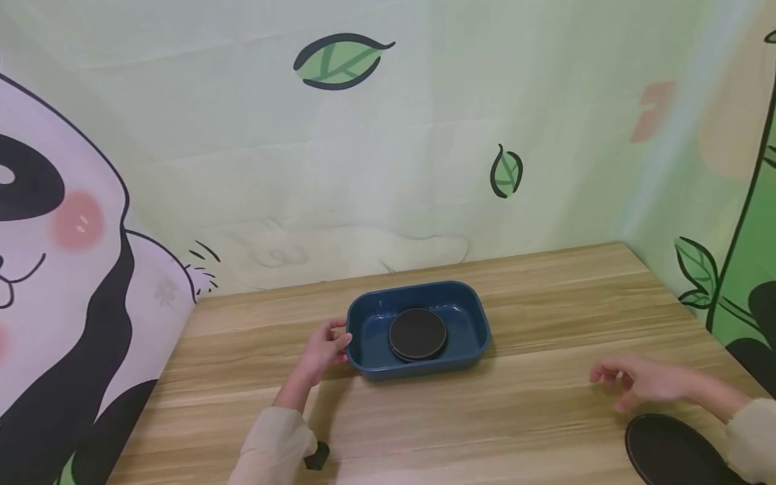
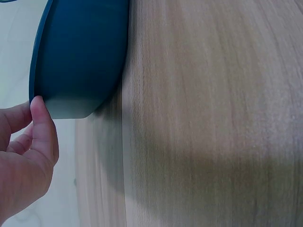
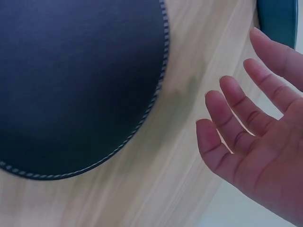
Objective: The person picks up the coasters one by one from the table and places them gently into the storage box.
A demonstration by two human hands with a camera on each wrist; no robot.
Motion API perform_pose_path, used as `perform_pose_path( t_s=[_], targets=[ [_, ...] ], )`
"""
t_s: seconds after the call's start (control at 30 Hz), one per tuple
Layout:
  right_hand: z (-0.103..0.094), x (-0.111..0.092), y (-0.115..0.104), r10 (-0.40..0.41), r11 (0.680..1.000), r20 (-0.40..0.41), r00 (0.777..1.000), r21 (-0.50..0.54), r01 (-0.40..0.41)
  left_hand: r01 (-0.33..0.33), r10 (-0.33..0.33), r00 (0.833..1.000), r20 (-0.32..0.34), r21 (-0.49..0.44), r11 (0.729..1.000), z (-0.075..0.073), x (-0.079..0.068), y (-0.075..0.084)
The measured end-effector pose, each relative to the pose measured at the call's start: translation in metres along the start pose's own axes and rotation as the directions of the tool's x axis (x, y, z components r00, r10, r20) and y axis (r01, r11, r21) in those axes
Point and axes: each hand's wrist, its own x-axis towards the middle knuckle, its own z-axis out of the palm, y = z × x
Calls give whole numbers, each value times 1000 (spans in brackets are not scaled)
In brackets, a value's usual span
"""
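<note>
A deep blue rectangular dish (image 1: 418,369) stands on the wooden table, with its outer wall (image 2: 83,52) filling the top of the left wrist view. My left hand (image 1: 324,350) pinches the rim at the dish's left end. Inside the dish lie black round coasters (image 1: 418,333), one on top of another. To the right, my right hand (image 1: 649,380) hovers over the table with loosely bent fingers and holds nothing. Just nearer than it lies a larger black round mat (image 1: 673,451), partly covered by the sleeve; the right wrist view shows its pale stitched edge (image 3: 158,90).
The wood-grain table (image 1: 515,417) ends at the back against a pale green printed cloth (image 1: 424,168) with leaves. A panda drawing (image 1: 79,269) covers the left side. A small black object (image 1: 317,457) shows beside the left sleeve.
</note>
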Motion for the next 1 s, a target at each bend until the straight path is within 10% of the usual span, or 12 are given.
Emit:
perform_pose_path(
  t_s=[1.0],
  targets=[
    [14, -19, 30, 121, 987, 19, 992, -106, -118, 1, -1, 1000, -13, 21, 1000, 0, -1, 1]
  ],
)
